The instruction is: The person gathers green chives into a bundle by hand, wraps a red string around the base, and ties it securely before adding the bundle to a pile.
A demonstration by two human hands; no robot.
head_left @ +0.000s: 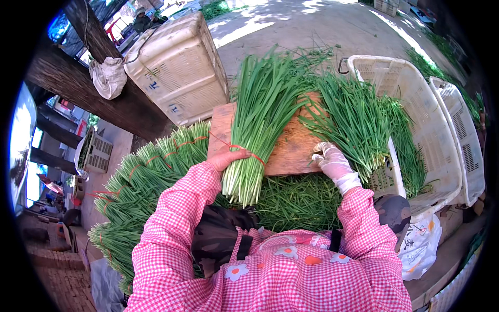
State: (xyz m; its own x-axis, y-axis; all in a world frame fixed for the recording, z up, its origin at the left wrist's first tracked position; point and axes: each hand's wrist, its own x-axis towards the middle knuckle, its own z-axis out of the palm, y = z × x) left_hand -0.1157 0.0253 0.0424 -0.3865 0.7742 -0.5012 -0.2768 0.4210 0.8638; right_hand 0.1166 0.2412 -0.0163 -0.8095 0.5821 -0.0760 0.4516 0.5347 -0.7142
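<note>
Hands (228,156) on bundled chives (254,130)

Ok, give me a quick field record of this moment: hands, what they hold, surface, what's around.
left hand: bare, grips the green chive bundle tied with a red band
right hand: white glove, rests on the wooden board
loose green chives: on the board's right side, beside the glove
tied chive bundles: piled to the left
white plastic crates: to the right

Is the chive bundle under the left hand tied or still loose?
Tied: a red band wraps the chive bundle near its pale stem ends, beside the left hand. It lies flat on the wooden board.
</note>
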